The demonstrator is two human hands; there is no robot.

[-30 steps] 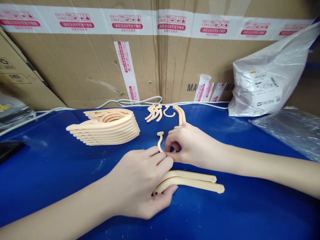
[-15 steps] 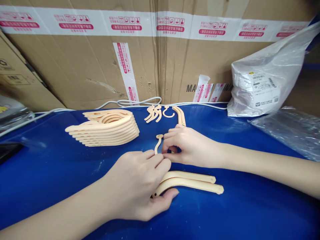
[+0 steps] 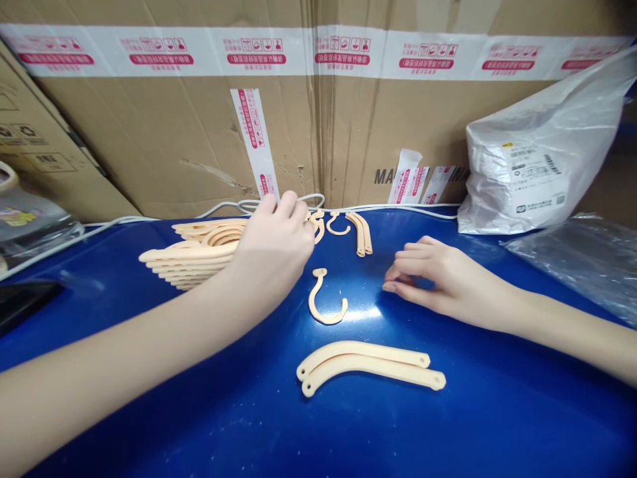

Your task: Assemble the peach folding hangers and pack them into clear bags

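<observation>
My left hand [image 3: 273,249] reaches over the back of the table beside small cream hook pieces [image 3: 318,229]. Its fingers bend away from me, so the fingertips and anything between them are hidden. To the right, my right hand [image 3: 423,279] hovers low over the blue surface, fingers loosely curved and apart, holding nothing. Between the hands lies a cream hanger hook [image 3: 323,312], its round end pointing away. Nearer me, two curved cream hanger arms [image 3: 368,365] lie side by side, with small holes at their ends.
A stack of folded cream hangers [image 3: 186,259] stands at left, partly behind my left forearm. Another loose hook [image 3: 339,229] and a few short curved arms [image 3: 361,232] lie at the back. A white cable [image 3: 418,211], cardboard box [image 3: 189,133] and plastic-wrapped package [image 3: 527,166] border the table.
My left hand has left the two hanger arms and moved up to the back pieces. My right hand has drawn off to the right, leaving the hook lying uncovered on the table.
</observation>
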